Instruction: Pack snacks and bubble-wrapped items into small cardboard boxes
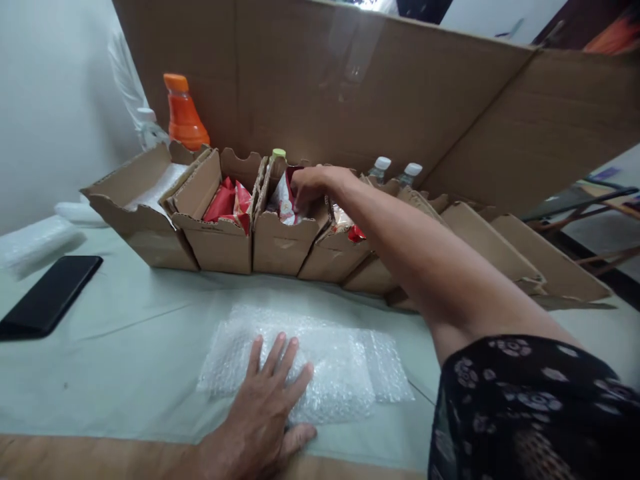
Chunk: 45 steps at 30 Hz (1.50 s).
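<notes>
Nearest, the left hand (265, 407) lies palm down on a sheet of bubble wrap (340, 363), fingers spread and flat, gripping nothing; the wrap lies on the pale green cloth (125, 373) at the near middle of the table, just beyond a wooden edge. From the near right, an arm in a dark flowered sleeve (525, 407) stretches far and to the left; a black phone (47, 297) lies well apart on the left of the cloth.

Farther on stands a row of small cardboard boxes; the right hand (313, 187) rests over the third box (283, 247) from the left, its fingers bent down onto a white-and-red packet (284, 203) that stands inside; whether they pinch the packet or only touch it cannot be told. The second box (220, 250), just left of it, holds red packets (227, 200); the leftmost box (140, 227) holds something white.

Behind the row, an orange bottle (183, 113) stands at the far left, a green-capped bottle (279, 154) just left of the right hand, and two white-capped bottles (383, 167) to its right; a large cardboard sheet (400, 100) rises behind everything.
</notes>
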{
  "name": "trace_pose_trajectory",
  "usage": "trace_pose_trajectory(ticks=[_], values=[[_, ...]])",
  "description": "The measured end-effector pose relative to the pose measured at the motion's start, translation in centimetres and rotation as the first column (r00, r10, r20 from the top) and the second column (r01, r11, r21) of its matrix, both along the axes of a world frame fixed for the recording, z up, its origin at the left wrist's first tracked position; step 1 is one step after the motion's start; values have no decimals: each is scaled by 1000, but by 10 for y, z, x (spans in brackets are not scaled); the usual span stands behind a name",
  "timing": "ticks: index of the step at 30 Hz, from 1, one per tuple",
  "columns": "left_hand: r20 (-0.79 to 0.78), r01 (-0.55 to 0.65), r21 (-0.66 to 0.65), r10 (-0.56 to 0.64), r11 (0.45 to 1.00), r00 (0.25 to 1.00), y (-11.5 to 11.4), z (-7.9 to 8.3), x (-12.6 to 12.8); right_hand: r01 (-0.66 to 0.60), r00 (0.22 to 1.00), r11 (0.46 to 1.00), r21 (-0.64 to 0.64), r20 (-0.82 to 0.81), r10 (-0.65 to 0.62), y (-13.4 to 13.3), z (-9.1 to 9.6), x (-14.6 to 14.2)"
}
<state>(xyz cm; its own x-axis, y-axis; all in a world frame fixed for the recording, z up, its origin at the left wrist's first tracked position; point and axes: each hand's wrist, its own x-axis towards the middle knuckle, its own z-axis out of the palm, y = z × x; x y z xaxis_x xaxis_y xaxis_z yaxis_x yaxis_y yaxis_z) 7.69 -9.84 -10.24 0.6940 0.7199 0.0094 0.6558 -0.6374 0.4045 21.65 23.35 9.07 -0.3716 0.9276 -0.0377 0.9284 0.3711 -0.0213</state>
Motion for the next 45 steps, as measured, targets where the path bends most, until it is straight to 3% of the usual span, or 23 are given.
trace_pose_trajectory(ticks=[2,4,6,8,9,11,13,14,16,17,19,21,24,27,30,32,34,36,38,39,41,42,45], values=[[10,-14,-1,14,1000,1000,0,0,1,-30,999,999,39,19,30,-10,15,14],[51,-36,-16,37,999,998,0,2,1,-32,999,982,184,-13,35,-31,35,29],[169,-67,-48,74,997,983,0,6,-1,-3,993,928,371,-106,46,-67,52,45],[388,-109,-130,152,986,909,-1,17,-4,3,981,843,538,-163,101,-117,57,59],[525,-112,-218,213,969,824,-1,24,-5,-3,974,787,617,-176,141,-147,54,65],[746,24,-473,386,881,543,-5,40,-7,-49,949,654,754,-170,267,-208,35,72],[764,338,-645,595,686,251,-10,56,-5,-100,907,531,842,-142,396,-266,3,75],[714,483,-658,684,578,153,-13,63,-2,-110,894,512,852,-140,425,-292,-17,75],[582,617,-658,812,431,53,-20,70,5,-129,876,549,826,-164,453,-337,-58,71],[520,604,-687,854,404,21,-24,71,9,-142,869,594,792,-188,457,-356,-78,69],[430,479,-785,902,392,-35,-32,69,15,-162,845,702,694,-270,462,-385,-109,68],[407,345,-849,912,401,-58,-39,65,17,-136,808,795,592,-397,435,-405,-129,72],[436,291,-858,900,424,-25,-50,64,13,99,721,882,461,-644,256,-416,-138,87],[463,331,-847,883,416,73,-61,64,8,321,501,925,205,-865,18,-410,-132,103],[527,419,-811,821,408,221,-66,61,0,200,286,971,-131,-940,-186,-401,-120,110],[597,482,-764,752,428,278,-63,61,-11,118,216,965,-232,-943,-253,-399,-108,111],[696,485,-692,670,534,256,-55,65,-26,165,228,970,-178,-950,-213,-401,-92,111],[798,371,-603,543,706,262,-47,75,-39,175,349,984,-28,-933,-89,-406,-74,110],[800,197,-533,414,823,435,-43,86,-43,42,478,996,80,-877,50,-411,-59,107],[749,127,-511,368,850,551,-43,91,-42,-35,508,994,102,-855,106,-413,-54,105],[606,69,-523,313,850,731,-46,97,-33,-105,521,989,108,-841,147,-415,-48,102],[551,79,-563,303,822,778,-48,97,-29,-88,527,991,100,-840,131,-414,-47,101],[528,183,-720,356,670,771,-54,90,-20,25,585,998,52,-810,28,-411,-56,102]])
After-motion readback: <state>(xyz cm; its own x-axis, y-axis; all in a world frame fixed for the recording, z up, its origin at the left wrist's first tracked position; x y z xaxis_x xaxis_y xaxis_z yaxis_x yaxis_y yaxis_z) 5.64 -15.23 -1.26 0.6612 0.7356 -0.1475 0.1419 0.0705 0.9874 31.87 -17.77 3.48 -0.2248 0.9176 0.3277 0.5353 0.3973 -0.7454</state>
